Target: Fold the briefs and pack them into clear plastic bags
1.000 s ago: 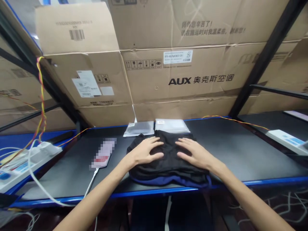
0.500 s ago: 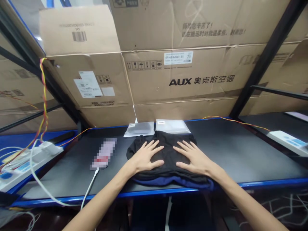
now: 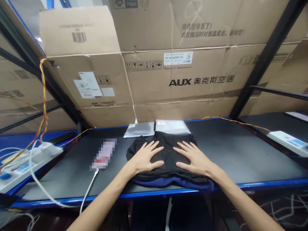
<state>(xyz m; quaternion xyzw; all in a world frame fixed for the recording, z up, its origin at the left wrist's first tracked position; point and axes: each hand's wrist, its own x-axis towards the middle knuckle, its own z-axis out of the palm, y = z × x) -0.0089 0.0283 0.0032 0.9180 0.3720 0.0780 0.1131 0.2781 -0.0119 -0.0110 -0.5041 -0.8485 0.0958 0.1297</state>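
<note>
Folded black cloth, which looks like a garment, lies at the front edge of the dark shelf. Under its near side shows a layer of blue fabric. My left hand rests flat on the left part of the black cloth, fingers spread. On the right part lies my right hand, palm down and fingers apart. Neither hand grips anything. Just behind the cloth are two flat translucent packets, a left packet and a right packet.
A blurred-out phone-like object with a white cable lies on the shelf at left. Power strips stand at the left and right. Cardboard walls the back, between black metal posts.
</note>
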